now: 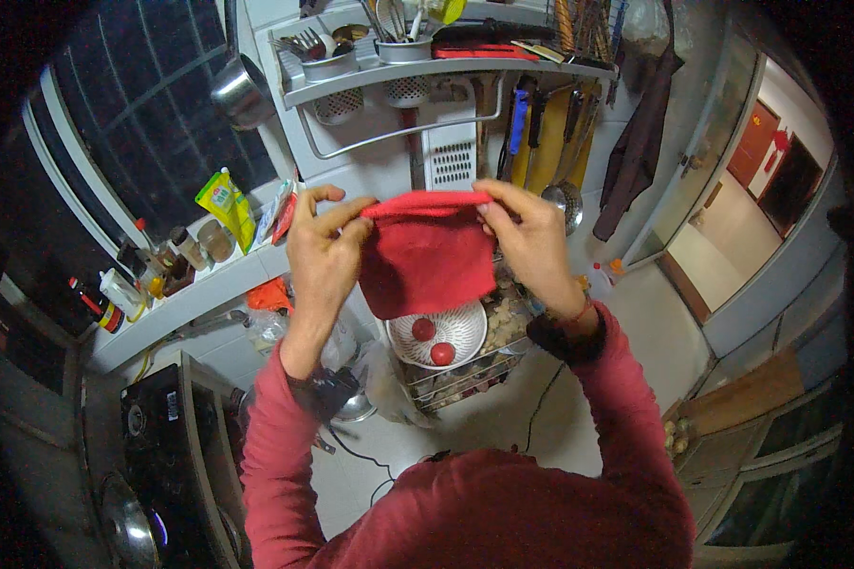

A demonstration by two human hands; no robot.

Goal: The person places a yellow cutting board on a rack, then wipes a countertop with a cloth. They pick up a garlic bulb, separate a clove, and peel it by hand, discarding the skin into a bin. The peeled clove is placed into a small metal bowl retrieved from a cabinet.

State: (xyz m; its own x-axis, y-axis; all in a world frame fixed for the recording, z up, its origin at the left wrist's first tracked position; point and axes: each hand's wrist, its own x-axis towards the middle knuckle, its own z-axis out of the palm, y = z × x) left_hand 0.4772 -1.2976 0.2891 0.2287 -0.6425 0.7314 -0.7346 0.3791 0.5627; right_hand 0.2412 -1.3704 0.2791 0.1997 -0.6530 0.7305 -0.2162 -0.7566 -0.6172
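Note:
A red cloth (430, 263) hangs spread between my two hands, its upper edge folded. My left hand (327, 238) pinches its upper left corner between thumb and fingers. At the upper right corner, my right hand (523, 220) grips the edge the same way. Below the cloth's lower edge sits a white plastic colander (470, 338), partly covered from view. Two round red fruits or vegetables, one (423, 328) behind the other (443, 353), lie in the colander.
A wall shelf (370, 78) holds utensils above my hands. Ladles and a skimmer (563, 199) hang at right. Bottles and a yellow pouch (226, 206) line the window ledge (252, 267). A wire rack (462, 380) stands under the colander; a gas stove (153, 441) is at lower left.

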